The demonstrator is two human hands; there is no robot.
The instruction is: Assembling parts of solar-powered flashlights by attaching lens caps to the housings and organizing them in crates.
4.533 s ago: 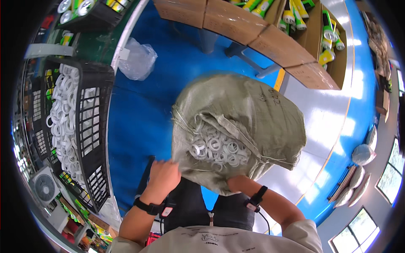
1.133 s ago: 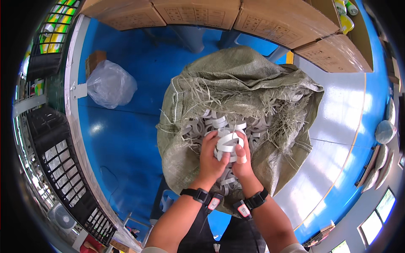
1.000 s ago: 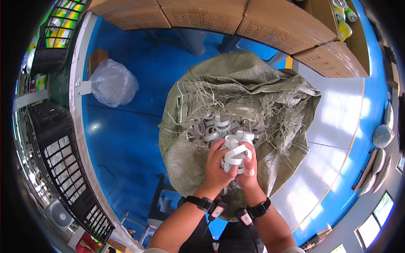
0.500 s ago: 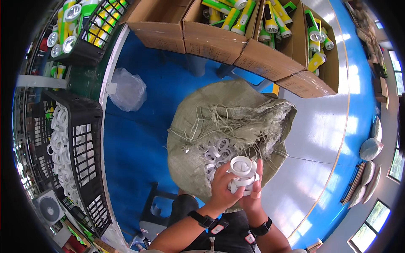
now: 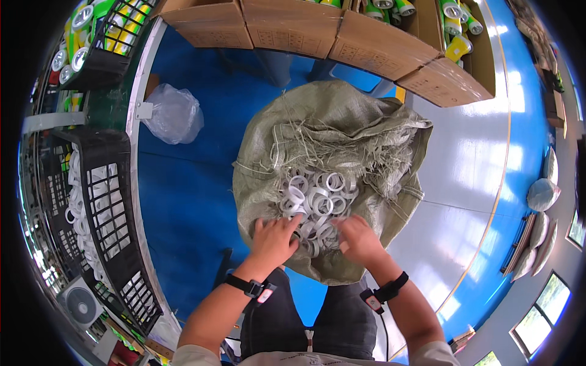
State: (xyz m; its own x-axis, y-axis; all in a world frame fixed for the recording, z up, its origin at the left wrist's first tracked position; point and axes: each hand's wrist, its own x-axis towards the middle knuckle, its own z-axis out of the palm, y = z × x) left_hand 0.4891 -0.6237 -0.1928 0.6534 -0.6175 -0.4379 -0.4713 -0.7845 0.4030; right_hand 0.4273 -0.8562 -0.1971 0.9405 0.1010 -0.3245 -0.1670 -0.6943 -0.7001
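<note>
A woven olive-green sack (image 5: 262,152) stands open in front of me, its torn edge frayed. Loose white plastic rings (image 5: 320,202) are heaped in its mouth. At the near left side of the heap is my left hand (image 5: 273,243), fingers spread, the fingertips at the outermost rings. Across from it my right hand (image 5: 361,241) reaches in from the near right, thumb and fingers apart beside the rings. Its fingertips are slightly blurred, and I see no ring held in either hand.
Cardboard boxes (image 5: 293,30) line the far side, some with green and yellow flashlights (image 5: 458,46). On the left, a black crate (image 5: 107,207) holds more white rings. A clear plastic bag (image 5: 174,114) hangs by the rack's pale edge (image 5: 141,85).
The several white rings that both hands gripped together are out of them. My hands have moved apart and lower to either side of the heap. The view has shifted somewhat.
</note>
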